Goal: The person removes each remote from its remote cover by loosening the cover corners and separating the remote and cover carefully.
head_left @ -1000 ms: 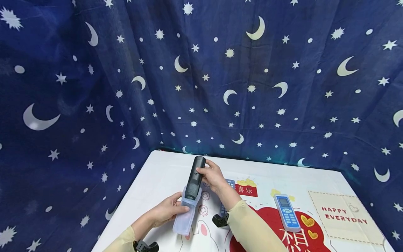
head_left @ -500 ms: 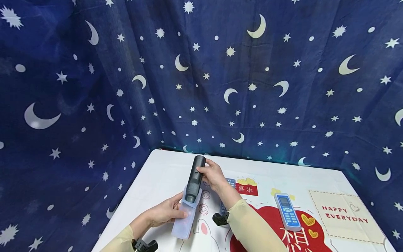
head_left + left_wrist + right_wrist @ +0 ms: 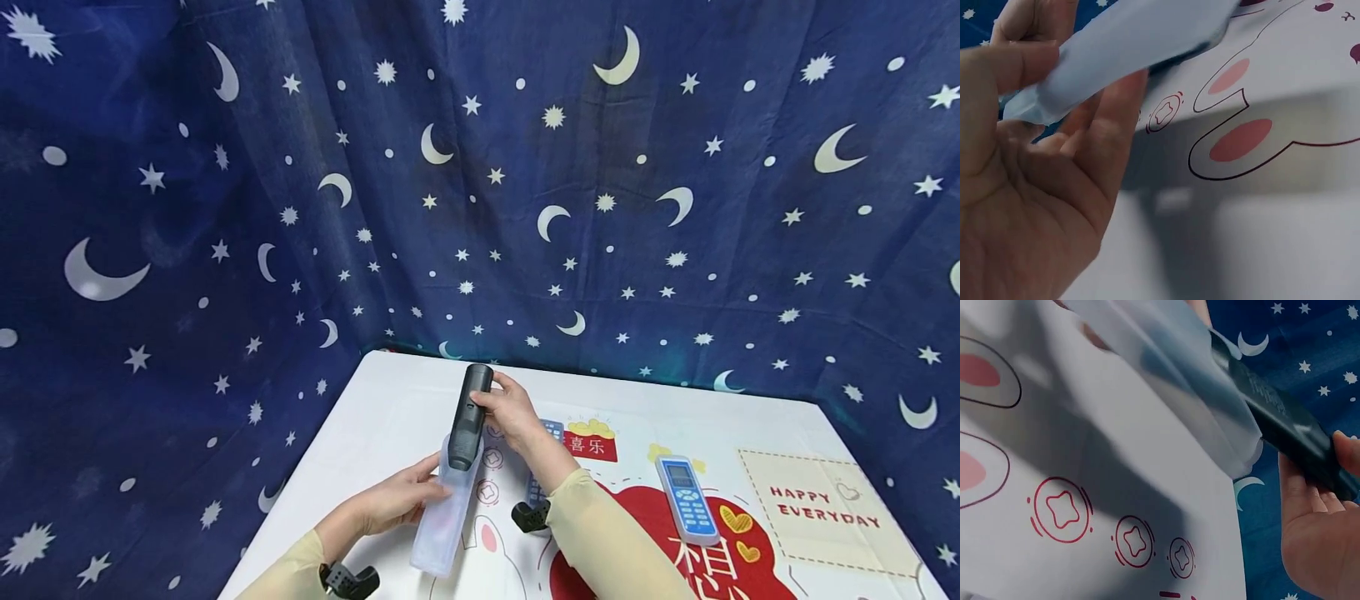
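In the head view, my right hand point(image 3: 512, 417) grips a black remote control point(image 3: 472, 404) around its upper part, thumb on top. The remote slants down, its lower end at the mouth of a translucent silicone sleeve point(image 3: 438, 537). My left hand point(image 3: 397, 500) holds that sleeve from the left side, pinching it between thumb and fingers. From the left wrist, the pale sleeve point(image 3: 1141, 40) crosses over my fingers. In the right wrist view, the sleeve's flared rim point(image 3: 1244, 459) surrounds the end of the dark remote point(image 3: 1291, 428), on which raised lettering shows.
A blue-and-white remote point(image 3: 686, 504) lies on the right of the printed white tablecloth point(image 3: 375, 417). Another remote point(image 3: 553, 428) is partly hidden beneath my right forearm. A dark blue curtain point(image 3: 480, 208) with moons and stars hangs behind the table.
My left hand has shifted its hold on the sleeve, and the sleeve's lower end has come slightly nearer. The right hand keeps its grip on the remote. The head view has tilted slightly.
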The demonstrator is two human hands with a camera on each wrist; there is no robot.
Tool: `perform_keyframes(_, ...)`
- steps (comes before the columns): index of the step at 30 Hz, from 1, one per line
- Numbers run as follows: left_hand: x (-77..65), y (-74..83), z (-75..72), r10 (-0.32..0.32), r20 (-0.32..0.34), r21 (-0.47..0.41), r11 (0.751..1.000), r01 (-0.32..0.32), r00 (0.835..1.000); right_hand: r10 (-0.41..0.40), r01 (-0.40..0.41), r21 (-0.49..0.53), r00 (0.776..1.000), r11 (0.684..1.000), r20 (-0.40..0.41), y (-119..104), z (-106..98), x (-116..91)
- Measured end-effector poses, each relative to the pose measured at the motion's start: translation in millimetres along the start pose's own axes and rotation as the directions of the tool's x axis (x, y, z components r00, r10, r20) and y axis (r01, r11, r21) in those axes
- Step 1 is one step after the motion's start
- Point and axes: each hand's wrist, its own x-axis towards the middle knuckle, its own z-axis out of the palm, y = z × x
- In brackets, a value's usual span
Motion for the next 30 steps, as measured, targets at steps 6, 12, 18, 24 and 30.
perform_keyframes(6, 0.5, 1.0, -4.1, 0.021, -0.109, 0.036, 0.999, -0.017, 0.994, 0.025, -0.024, -0.014, 0.998, 1.000, 0.050, 0, -3, 0)
perform_keyframes(12, -2.8, -3.3, -7.5, 0.021, -0.066, 0.005, 1.000, -0.021, 0.998, 0.034, -0.030, -0.048, 0.996, 0.998, 0.087, 0, -4, -1)
perform_keyframes(18, -9.0, -8.6, -12.9, -0.012, -0.047, 0.030, 0.999, 0.013, 0.999, -0.006, 0.007, -0.037, 1.000, 0.999, 0.025, -10, -13, 3)
perform_keyframes(24, -18.4, -9.8, -25.1, -0.011, -0.088, 0.026, 1.000, 0.013, 0.996, -0.069, 0.069, 0.003, 0.994, 0.998, -0.081, -25, -28, 8)
perform_keyframes(30, -23.2, -9.5, -40.2, 0.022, -0.159, 0.025, 1.000, -0.018, 0.987, -0.103, 0.098, -0.068, 0.992, 0.993, -0.079, -27, -32, 8)
